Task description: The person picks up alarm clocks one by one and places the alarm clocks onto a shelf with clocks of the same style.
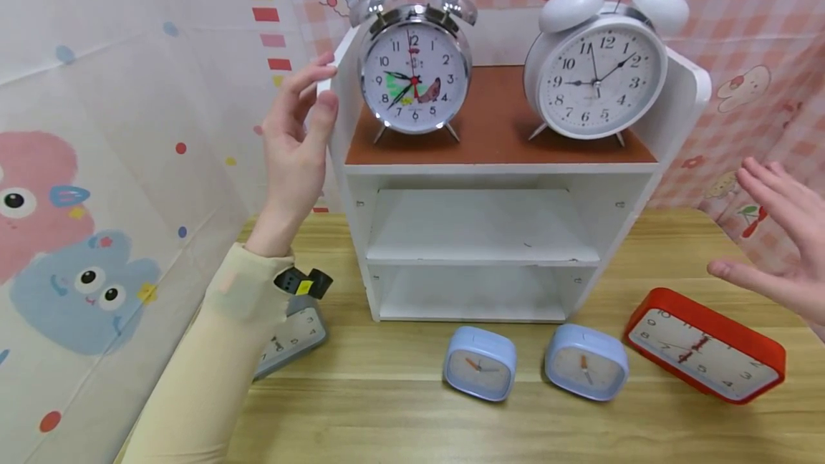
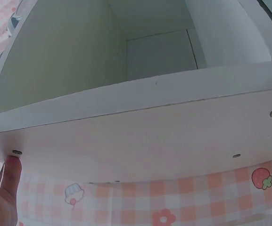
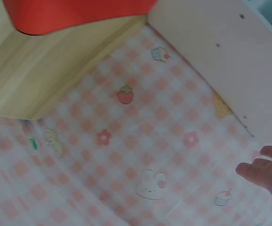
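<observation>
My left hand touches the outer left side of a small white shelf unit, its fingertips against the upper part of the panel. In the left wrist view, two fingertips of that hand meet the panel near a screw. On the brown top board stand a silver twin-bell alarm clock and a larger white twin-bell alarm clock. My right hand hovers to the right of the unit, fingers spread and holding nothing, above a red alarm clock.
Two small light-blue alarm clocks sit in front of the unit on the wooden table. A grey-blue clock lies at left, partly hidden by my forearm. Patterned cloth hangs behind and beside the table.
</observation>
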`<state>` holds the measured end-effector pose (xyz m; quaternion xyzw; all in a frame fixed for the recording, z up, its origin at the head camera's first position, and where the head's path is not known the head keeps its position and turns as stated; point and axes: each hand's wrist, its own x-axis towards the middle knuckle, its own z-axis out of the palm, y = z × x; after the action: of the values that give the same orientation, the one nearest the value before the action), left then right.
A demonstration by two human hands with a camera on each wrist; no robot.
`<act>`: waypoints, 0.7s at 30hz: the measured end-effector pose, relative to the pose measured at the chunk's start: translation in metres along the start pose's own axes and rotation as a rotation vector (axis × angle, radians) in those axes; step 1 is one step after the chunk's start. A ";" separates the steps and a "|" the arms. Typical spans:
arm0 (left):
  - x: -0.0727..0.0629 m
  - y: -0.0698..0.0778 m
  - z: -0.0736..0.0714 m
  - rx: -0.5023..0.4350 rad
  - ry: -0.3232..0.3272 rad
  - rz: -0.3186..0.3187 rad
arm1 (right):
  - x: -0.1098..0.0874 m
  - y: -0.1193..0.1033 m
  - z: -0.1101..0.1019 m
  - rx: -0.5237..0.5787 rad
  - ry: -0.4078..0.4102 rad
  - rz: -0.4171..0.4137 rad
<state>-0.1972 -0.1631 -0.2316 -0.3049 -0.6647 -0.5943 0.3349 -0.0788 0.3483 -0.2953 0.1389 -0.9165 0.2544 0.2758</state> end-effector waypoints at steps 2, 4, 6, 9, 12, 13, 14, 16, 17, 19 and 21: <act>0.000 0.000 0.000 -0.002 0.004 -0.001 | -0.004 0.008 0.003 -0.027 -0.011 -0.022; 0.000 0.000 0.000 0.000 0.008 0.000 | -0.008 0.015 0.004 -0.055 -0.026 -0.045; 0.000 -0.001 -0.001 -0.001 0.011 0.001 | -0.012 0.020 0.005 -0.080 -0.052 -0.042; 0.000 -0.001 0.000 -0.009 0.012 0.001 | -0.018 0.024 0.006 -0.112 -0.096 -0.022; 0.000 -0.001 0.000 -0.011 0.014 -0.001 | -0.023 0.027 0.008 -0.120 -0.120 -0.021; -0.001 -0.001 0.000 -0.009 0.017 -0.002 | -0.024 0.027 0.009 -0.122 -0.130 -0.021; -0.001 -0.001 0.001 -0.008 0.020 -0.003 | -0.026 0.028 0.010 -0.118 -0.139 -0.022; -0.001 -0.001 0.001 -0.002 0.021 -0.005 | -0.029 0.030 0.012 -0.110 -0.156 -0.030; -0.001 -0.001 0.001 0.000 0.020 -0.007 | -0.031 0.031 0.014 -0.109 -0.168 -0.030; -0.001 0.000 0.002 -0.002 0.019 -0.008 | -0.034 0.034 0.016 -0.098 -0.183 -0.032; -0.001 0.000 0.002 -0.004 0.015 -0.010 | -0.038 0.038 0.019 -0.096 -0.196 -0.038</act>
<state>-0.1972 -0.1615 -0.2327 -0.2979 -0.6625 -0.5995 0.3362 -0.0712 0.3739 -0.3451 0.1672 -0.9474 0.1898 0.1959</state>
